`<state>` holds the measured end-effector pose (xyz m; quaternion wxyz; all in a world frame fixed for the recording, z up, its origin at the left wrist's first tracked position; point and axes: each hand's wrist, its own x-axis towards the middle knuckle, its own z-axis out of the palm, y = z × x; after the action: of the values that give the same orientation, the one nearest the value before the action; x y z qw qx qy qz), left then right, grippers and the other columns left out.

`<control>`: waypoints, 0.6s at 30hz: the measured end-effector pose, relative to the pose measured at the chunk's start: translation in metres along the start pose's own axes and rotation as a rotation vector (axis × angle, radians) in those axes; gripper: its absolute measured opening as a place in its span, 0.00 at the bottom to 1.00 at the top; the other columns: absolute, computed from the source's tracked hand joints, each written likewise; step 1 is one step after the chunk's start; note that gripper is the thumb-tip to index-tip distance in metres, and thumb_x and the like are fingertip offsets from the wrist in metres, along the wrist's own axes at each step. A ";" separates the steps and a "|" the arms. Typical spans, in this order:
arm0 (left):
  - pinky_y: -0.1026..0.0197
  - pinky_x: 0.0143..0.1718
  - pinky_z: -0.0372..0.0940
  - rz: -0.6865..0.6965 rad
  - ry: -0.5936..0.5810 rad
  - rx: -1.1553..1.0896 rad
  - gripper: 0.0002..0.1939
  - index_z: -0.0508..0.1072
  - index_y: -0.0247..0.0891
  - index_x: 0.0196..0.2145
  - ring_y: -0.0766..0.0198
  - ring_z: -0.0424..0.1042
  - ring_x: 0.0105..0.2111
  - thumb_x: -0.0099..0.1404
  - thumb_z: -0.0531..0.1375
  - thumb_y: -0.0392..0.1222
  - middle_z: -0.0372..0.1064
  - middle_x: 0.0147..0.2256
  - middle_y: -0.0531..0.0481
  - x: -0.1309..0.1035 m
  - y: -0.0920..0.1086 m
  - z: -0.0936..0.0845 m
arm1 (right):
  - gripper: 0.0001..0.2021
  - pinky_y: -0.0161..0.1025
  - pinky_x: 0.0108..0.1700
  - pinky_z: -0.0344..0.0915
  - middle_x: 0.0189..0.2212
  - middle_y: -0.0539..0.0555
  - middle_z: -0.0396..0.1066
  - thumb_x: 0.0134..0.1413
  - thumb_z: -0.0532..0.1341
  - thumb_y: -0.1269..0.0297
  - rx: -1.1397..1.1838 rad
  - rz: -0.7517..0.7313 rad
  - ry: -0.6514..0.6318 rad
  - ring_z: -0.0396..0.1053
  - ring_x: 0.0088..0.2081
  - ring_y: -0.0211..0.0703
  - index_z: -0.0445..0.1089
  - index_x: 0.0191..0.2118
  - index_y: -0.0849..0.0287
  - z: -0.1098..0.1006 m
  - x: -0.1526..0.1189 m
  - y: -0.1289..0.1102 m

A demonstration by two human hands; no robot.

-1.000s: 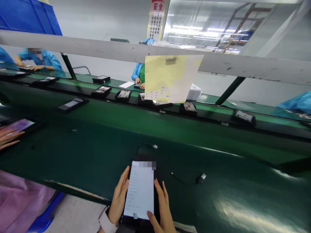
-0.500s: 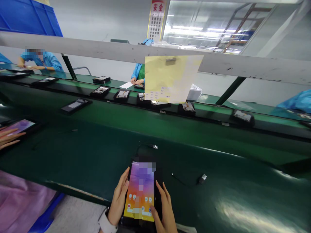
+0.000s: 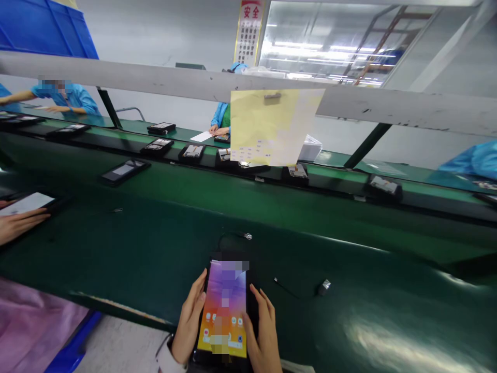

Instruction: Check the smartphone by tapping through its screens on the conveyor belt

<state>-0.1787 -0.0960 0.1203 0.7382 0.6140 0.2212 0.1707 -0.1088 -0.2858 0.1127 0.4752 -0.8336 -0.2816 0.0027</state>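
The lit tablet (image 3: 222,305) is at the near edge of the tabletop (image 3: 135,264). The left hand (image 3: 189,324) grips its left side; the right hand (image 3: 264,331) holds the opposite side. One cable (image 3: 247,236) lies just beyond, a second cable (image 3: 323,287) rightward.

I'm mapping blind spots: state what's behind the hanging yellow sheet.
Past the sheet, a co-worker in blue shows at left, a white stack at right, and black devices at the lower edge. The co-worker's other side and anything squarely behind are covered.
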 end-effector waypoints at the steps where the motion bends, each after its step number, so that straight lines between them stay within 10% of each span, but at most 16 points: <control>1: 0.45 0.70 0.42 -0.006 -0.002 -0.004 0.26 0.62 0.49 0.63 0.54 0.49 0.67 0.71 0.54 0.57 0.52 0.66 0.52 0.000 0.001 0.000 | 0.22 0.58 0.62 0.54 0.66 0.52 0.44 0.78 0.44 0.52 -0.019 -0.011 -0.033 0.37 0.66 0.58 0.41 0.69 0.48 -0.001 0.002 -0.005; 9: 0.46 0.71 0.41 0.019 -0.012 -0.005 0.25 0.63 0.47 0.62 0.55 0.50 0.66 0.71 0.54 0.57 0.53 0.65 0.51 0.002 0.001 0.000 | 0.62 0.72 0.62 0.44 0.68 0.60 0.33 0.50 0.76 0.56 -0.338 -0.021 -0.191 0.23 0.66 0.66 0.24 0.70 0.51 0.001 0.012 -0.031; 14: 0.46 0.71 0.41 0.007 -0.027 -0.034 0.25 0.63 0.48 0.62 0.55 0.50 0.67 0.71 0.55 0.57 0.52 0.66 0.51 0.000 0.004 0.000 | 0.28 0.72 0.62 0.46 0.68 0.51 0.39 0.74 0.50 0.47 0.079 0.018 -0.090 0.31 0.67 0.62 0.36 0.70 0.40 -0.005 0.012 -0.012; 18: 0.45 0.71 0.40 0.019 -0.030 -0.006 0.24 0.64 0.49 0.61 0.55 0.50 0.66 0.71 0.54 0.57 0.53 0.65 0.52 0.001 0.005 -0.001 | 0.21 0.68 0.62 0.47 0.65 0.50 0.47 0.76 0.48 0.46 0.216 0.047 -0.003 0.42 0.65 0.61 0.45 0.68 0.37 -0.009 0.013 0.005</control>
<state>-0.1786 -0.0940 0.1245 0.7416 0.6162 0.2041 0.1692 -0.0932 -0.2890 0.1173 0.5616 -0.7840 -0.2605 0.0454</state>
